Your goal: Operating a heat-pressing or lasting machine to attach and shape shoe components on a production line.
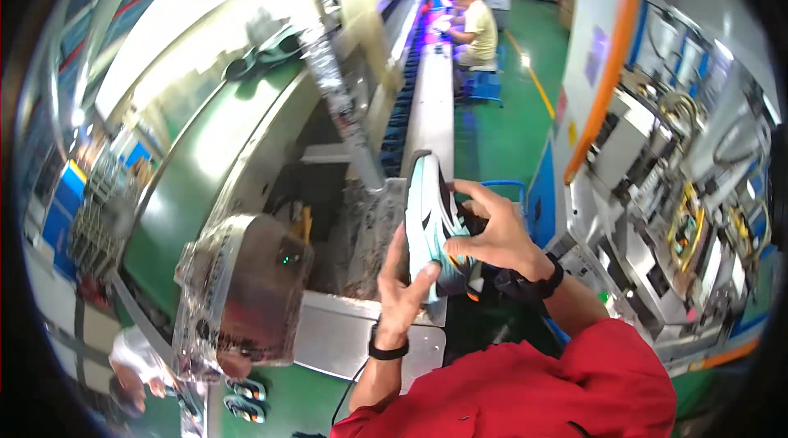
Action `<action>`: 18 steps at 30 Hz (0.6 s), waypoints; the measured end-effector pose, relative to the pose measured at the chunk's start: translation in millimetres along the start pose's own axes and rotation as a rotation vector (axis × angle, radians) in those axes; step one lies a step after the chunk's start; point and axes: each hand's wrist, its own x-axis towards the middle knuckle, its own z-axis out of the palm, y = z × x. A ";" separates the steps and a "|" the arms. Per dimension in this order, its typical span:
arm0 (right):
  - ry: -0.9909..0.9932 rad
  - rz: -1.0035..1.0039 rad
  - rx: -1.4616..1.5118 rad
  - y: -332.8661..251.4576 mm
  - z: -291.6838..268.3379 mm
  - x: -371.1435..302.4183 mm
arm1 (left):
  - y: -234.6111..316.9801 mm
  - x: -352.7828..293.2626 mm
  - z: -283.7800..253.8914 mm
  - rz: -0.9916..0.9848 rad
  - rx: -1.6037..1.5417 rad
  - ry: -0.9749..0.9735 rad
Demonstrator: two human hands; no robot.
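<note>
Between my two hands is a sneaker (428,208) in white, pale teal and black, held upright on end with its toe pointing away from me. My left hand (400,290) grips it from the left near the heel, thumb pressed on the shoe's side. From the right, my right hand (495,233) is wrapped round the upper, its thumb by the collar and its fingers partly hidden behind the shoe. Both wrists wear black bands. The shoe is above the near end of a long narrow conveyor line (435,101).
A box-like control unit (258,290) wrapped in clear film stands at left, beside a green belt (205,151) with a dark shoe (267,54) on it. Machinery with an orange-edged panel (603,68) rises at right. Seated co-workers (476,23) are farther along; another person (135,368) is lower left.
</note>
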 end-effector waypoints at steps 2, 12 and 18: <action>0.064 0.233 -0.032 -12.0 -31.9 -28.7 | -7.2 2.0 38.3 -0.085 -0.227 -0.075; 0.755 0.123 0.356 34.2 -165.3 -227.4 | -69.2 -9.2 258.4 -0.316 -0.242 -0.517; 1.264 0.219 0.162 50.4 -259.7 -351.8 | -121.0 -16.4 400.6 -0.472 0.123 -0.997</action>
